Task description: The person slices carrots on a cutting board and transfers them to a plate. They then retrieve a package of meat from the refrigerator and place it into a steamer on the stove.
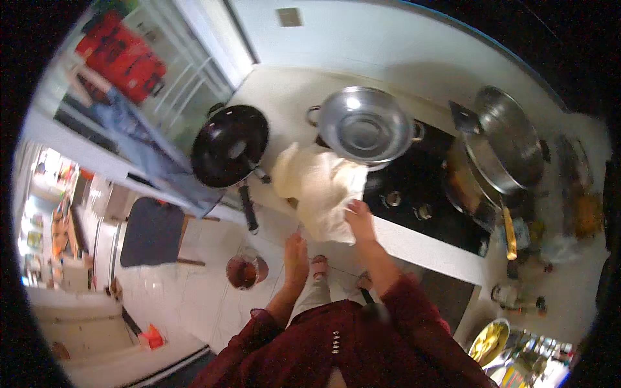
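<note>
A cream cloth (322,191) lies draped and rumpled over the counter's front edge, between the lidded-style black wok and the hob. My right hand (360,222) grips the cloth's right edge, close to the front of the hob. Below the cloth's left lower part, my left hand (296,254) is raised with fingers pointing up; it is blurred, and whether it touches the cloth is unclear. Just behind the cloth stands a wide steel pan (366,128) with two loop handles. A black wok (230,145) rests on the counter to the left, its handle jutting past the edge.
On the right of the black glass hob (388,186) stands a steel pot (509,136) with a wooden-handled utensil (508,235). A bin (245,269) and a dark-seated chair (151,232) occupy the floor at left. Yellow food fills a bowl (490,342) at lower right.
</note>
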